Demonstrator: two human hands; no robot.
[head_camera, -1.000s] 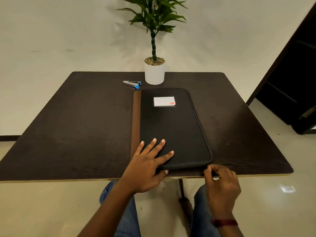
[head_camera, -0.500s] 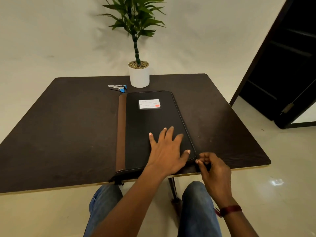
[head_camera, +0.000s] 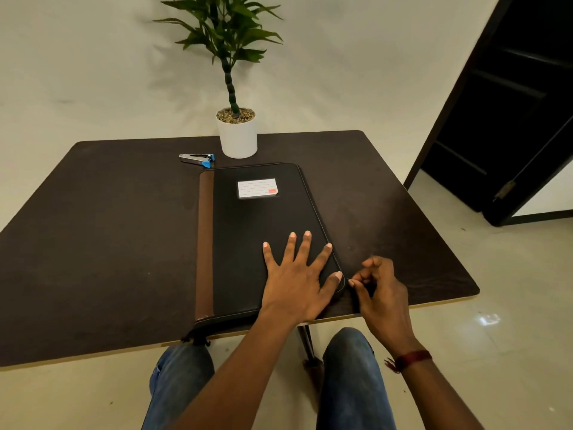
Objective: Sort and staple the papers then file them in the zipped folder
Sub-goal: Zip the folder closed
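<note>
A black zipped folder (head_camera: pixel 254 225) with a brown spine strip and a white label lies closed on the dark table (head_camera: pixel 93 231), its near end over the table's front edge. My left hand (head_camera: pixel 297 274) presses flat on its near right part, fingers spread. Just off the folder's near right corner, my right hand (head_camera: pixel 376 287) pinches the small zip pull between thumb and forefinger. A silver and blue stapler (head_camera: pixel 198 159) lies beyond the folder's far left corner. No loose papers show.
A white pot with a green plant (head_camera: pixel 237 135) stands at the table's far edge, just behind the folder. My knees in jeans are under the front edge. A dark open doorway (head_camera: pixel 508 103) is at the right.
My right hand has travelled with the zip pull from the folder's near edge round its near right corner. My left hand slid right across the cover. The view has shifted right.
</note>
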